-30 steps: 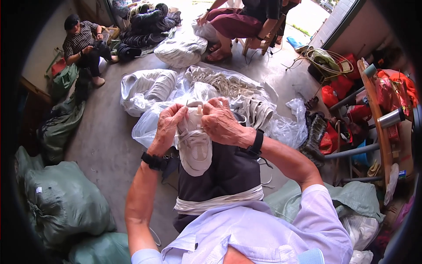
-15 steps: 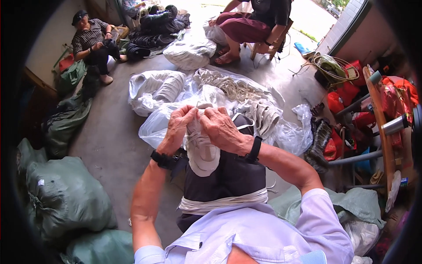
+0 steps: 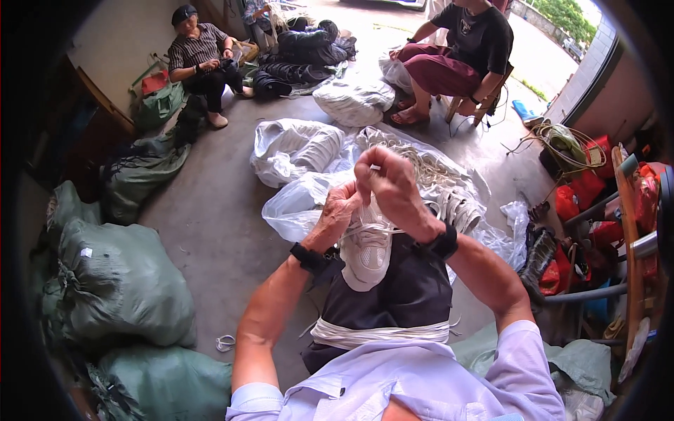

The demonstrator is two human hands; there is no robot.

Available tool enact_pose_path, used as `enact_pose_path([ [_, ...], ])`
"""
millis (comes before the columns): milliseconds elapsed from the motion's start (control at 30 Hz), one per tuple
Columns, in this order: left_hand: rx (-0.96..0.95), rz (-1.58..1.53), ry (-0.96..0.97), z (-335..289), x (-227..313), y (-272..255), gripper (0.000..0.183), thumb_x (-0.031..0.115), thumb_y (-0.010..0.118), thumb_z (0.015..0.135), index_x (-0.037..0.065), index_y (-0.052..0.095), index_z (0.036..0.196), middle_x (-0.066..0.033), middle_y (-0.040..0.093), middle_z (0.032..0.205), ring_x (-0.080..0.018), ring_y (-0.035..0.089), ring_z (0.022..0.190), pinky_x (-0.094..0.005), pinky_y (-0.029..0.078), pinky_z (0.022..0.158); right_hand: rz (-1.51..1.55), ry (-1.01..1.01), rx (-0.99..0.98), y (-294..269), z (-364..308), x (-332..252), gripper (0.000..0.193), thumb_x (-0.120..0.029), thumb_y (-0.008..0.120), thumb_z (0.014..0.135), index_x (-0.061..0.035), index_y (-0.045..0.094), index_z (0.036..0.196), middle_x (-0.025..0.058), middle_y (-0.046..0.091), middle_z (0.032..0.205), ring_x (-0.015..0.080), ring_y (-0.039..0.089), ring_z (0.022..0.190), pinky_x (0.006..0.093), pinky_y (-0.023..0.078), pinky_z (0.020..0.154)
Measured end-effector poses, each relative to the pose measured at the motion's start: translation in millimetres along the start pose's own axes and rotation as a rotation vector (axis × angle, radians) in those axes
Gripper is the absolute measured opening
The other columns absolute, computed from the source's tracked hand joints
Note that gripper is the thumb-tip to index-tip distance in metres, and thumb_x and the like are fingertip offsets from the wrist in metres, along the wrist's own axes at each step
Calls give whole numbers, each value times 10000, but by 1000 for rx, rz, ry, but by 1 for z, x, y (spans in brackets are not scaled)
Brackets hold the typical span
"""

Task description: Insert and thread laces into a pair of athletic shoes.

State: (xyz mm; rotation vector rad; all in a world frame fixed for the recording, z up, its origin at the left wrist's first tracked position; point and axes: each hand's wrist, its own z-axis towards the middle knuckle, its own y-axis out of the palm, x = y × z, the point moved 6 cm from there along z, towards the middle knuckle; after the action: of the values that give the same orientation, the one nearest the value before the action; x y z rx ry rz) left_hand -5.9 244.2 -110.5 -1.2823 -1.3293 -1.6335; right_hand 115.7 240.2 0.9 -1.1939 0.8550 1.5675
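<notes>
A pale off-white sneaker [image 3: 366, 256] rests on my dark-trousered lap, toe toward me, white laces crossing its front. My left hand [image 3: 338, 210] is closed at the shoe's upper end, thumb and fingertips pinched together. Just above and to the right, my right hand [image 3: 393, 184] is raised with curled fingers, pinching a shoelace that they mostly hide. The shoe's opening is hidden behind both hands. A bundle of white laces [image 3: 382, 332] lies across my lap nearer my body.
Beyond my knees, clear plastic bags [image 3: 298, 207] and pale shoe pieces [image 3: 460, 210] lie beside a heap of laces [image 3: 428, 168]. Green sacks [image 3: 126, 281] stand at left; an overturned wooden bench [image 3: 627, 231] is at right. Two people sit farther off, one on a chair [image 3: 495, 95].
My right hand has lifted up off the shoe, its fingers curling higher. My left hand stays pinched beside the shoe's top. The whole view has shifted, moving the scene to the right.
</notes>
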Motion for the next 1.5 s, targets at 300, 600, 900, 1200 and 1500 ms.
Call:
enact_pose_path([
  [300, 130, 1050, 871, -51, 45, 56, 135, 35, 730, 864, 41, 639, 964, -94, 654, 985, -321, 586, 974, -442, 463, 847, -137, 13, -41, -19, 35, 0, 153, -135, 664, 992, 11, 678, 948, 23, 651, 751, 78, 596, 657, 267, 497, 587],
  [600, 81, 1473, 660, -39, 42, 52, 73, 52, 648, 894, 52, 652, 966, -125, 615, 905, -336, 661, 811, -460, 531, 663, -490, -198, -8, -33, -4, 5, 208, -179, 705, 949, 22, 684, 1001, 140, 672, 905, 226, 672, 822, 384, 528, 732],
  [900, -208, 1616, 442, -30, 48, 53, 71, 83, 606, 930, 26, 603, 889, -154, 630, 958, -374, 681, 777, -495, 528, 669, -830, -343, -206, -54, -58, 67, 93, -87, 715, 846, -96, 623, 859, 78, 581, 1038, 308, 536, 1064, 460, 434, 929],
  [1200, -588, 1817, 390, -17, 50, 70, 52, 81, 605, 891, 35, 629, 888, -126, 647, 966, -342, 696, 799, -473, 548, 709, -770, -395, -183, -54, -66, 65, 183, -52, 752, 798, -88, 615, 914, 112, 565, 1115, 346, 521, 1105, 462, 445, 948],
  [1500, -784, 1911, 283, -2, 43, 83, 100, 28, 625, 821, -24, 682, 883, -183, 685, 970, -362, 716, 854, -470, 563, 731, -668, -420, -148, -55, -70, 65, 184, 10, 727, 798, -79, 603, 901, 116, 565, 1115, 353, 502, 1134, 460, 446, 959],
])
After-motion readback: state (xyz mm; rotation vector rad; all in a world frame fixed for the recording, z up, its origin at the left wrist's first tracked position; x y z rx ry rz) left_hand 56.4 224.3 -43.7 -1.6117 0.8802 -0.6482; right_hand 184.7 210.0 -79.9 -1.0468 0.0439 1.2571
